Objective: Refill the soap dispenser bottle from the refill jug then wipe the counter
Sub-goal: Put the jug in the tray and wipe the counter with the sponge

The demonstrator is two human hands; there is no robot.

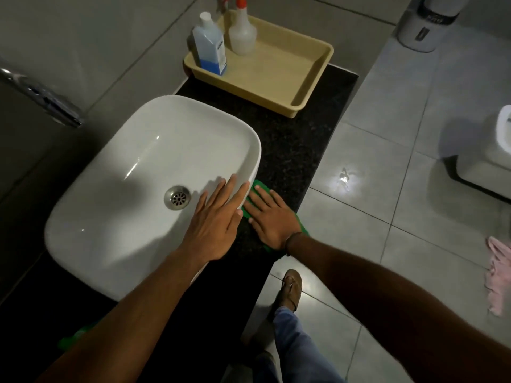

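On the dark speckled counter (293, 139), right of the white basin (132, 189): right hand (272, 218) lies flat, fingers spread, palm down on a green cloth (302, 226). Cloth sits in the narrow strip between the basin's right wall and the counter's front edge, mostly hidden under the hand; green shows past the fingertips and beside the wrist.

Left hand (218, 217) is open too, fingers extended and slightly apart, holding nothing. It overlaps the basin's near-right rim, fingertips pointing toward the back; can't tell if it touches the rim or hovers.

Tan tray (312, 87) at the far end of the counter, its right corner close to the counter edge. Inside, at the tray's far-left end: refill jug (208, 45), translucent, white cap on, blue liquid only in the lower part. Just right of it, a clear dispenser bottle (242, 33) with an orange-red top, partly cut off by the frame. Both upright, close together, well apart from the hands. Rest of the tray is bare.

Open counter: a clear stretch between tray and cloth, bounded left by the basin curve and right by the counter's straight edge. Beyond that edge, grey floor tile (373, 189). Chrome tap (41, 98) on the left wall above the basin. Drain (177, 197) uncovered.
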